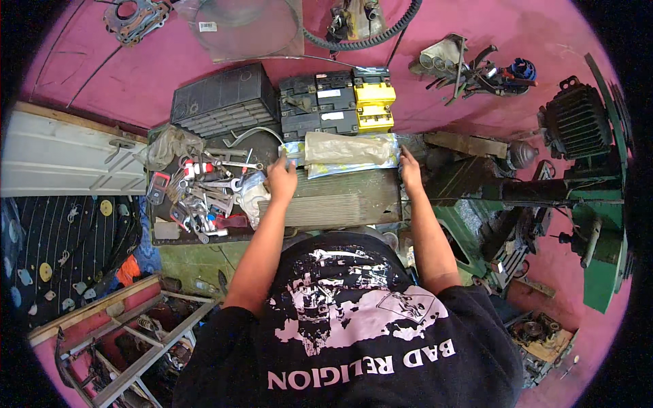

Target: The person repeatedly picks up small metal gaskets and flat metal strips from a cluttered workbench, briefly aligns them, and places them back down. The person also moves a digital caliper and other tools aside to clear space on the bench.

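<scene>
A long, flat packet in blue and yellow patterned wrapping [333,170] lies crosswise in front of me on the workbench, with a sheet of brown paper [350,149] on top. My left hand [282,180] closes its fingers and thumb about the packet's left end. At the right end, my right hand [411,173] has its fingers stretched out along the packet's edge; whether they touch it is hard to see. Nearer to me, thin grey rods [326,211] are laid side by side in rows on the dark bench top [388,197].
Wrenches and other tools [211,190] crowd the bench's left side, near a red multimeter [158,187]. Behind the packet stand black batteries [320,102], yellow-topped ones [375,105] and a black ribbed box [224,98]. A green machine [462,224] stands right; a metal ladder [146,353] leans lower left.
</scene>
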